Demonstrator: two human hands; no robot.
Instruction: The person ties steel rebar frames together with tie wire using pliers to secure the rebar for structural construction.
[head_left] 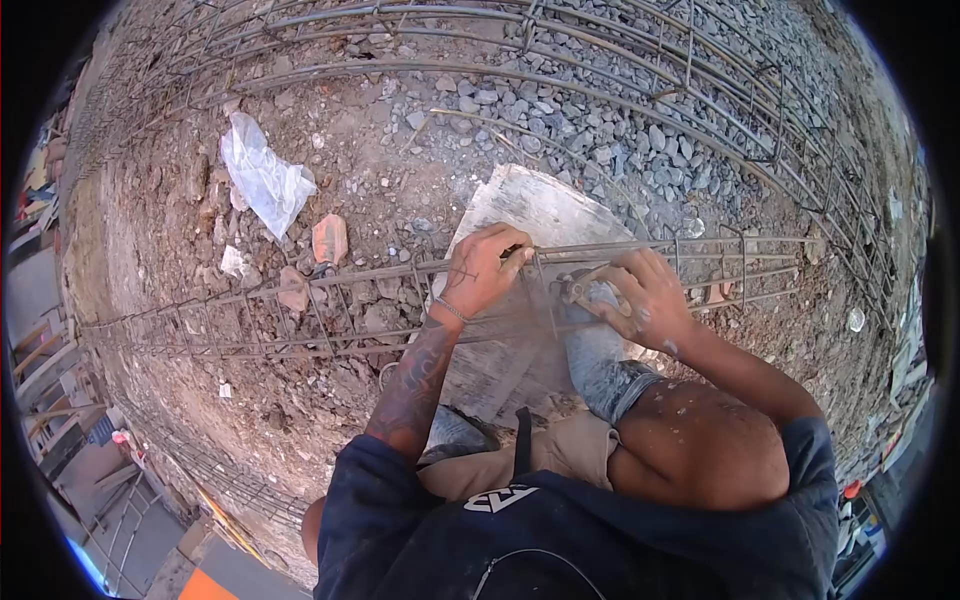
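A long rebar cage [370, 272] of thin bars and square stirrups runs across in front of me, low over the ground. My left hand [487, 268] is closed on its upper bar, thumb and fingers pinched beside a stirrup [543, 288]. Just to the right, my right hand [645, 298] is closed near the same bars, its fingers curled around something blurred and brownish that I cannot make out. Below both hands lies a pale, worn board [545, 200], partly covered by the cage and my leg.
More rebar cages [440, 68] stretch across the far side, over a bed of grey gravel [640, 140]. On the dirt to the left lie a clear plastic bag [262, 175] and a broken brick piece [329, 240]. My boot [597, 365] stands close beside the cage.
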